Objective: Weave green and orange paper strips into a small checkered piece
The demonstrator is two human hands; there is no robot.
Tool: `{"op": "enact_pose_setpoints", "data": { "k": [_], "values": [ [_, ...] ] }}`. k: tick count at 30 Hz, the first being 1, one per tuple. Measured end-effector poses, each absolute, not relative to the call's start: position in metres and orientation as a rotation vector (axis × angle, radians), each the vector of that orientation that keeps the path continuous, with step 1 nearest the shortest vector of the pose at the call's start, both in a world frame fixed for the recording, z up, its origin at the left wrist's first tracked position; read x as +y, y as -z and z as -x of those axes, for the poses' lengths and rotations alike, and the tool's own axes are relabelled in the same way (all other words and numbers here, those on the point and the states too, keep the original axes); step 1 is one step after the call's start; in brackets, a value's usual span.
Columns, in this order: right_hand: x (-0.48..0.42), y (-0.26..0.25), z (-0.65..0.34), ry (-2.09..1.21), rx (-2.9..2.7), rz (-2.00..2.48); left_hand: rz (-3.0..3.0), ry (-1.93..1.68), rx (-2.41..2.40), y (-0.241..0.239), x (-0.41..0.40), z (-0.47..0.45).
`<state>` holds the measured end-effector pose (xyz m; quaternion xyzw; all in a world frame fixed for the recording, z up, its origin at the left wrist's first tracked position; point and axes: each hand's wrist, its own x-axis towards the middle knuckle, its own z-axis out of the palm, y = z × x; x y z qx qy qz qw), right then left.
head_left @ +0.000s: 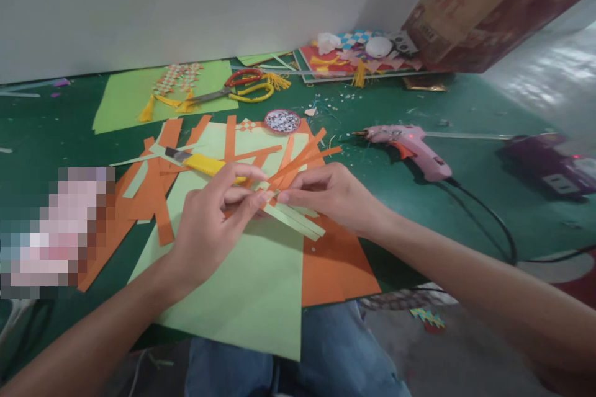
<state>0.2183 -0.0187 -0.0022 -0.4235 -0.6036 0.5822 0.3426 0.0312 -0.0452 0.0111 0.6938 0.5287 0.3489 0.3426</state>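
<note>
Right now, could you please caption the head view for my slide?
Left hand and right hand pinch paper strips over a green sheet.

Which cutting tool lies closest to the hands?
The yellow utility knife, just beyond the left hand holding paper strips; the scissors lie farther back.

Paper strips (orange, green) above green sheet

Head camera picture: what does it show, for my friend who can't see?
The left hand and right hand pinch a bundle of orange and green paper strips above paper sheets on a green table. A yellow cutter, pink glue gun and scissors lie nearby.
</note>
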Motion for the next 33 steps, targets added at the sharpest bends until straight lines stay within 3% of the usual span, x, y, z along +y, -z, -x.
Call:
{"op": "enact_pose_setpoints", "data": {
  "k": [33],
  "values": [
    [-0.0185,0.0018,-0.2177,-1.59,-1.495,1.121,-1.788,-0.902,1.425,-0.0121,-0.0446,-0.0331]
  ]
}}
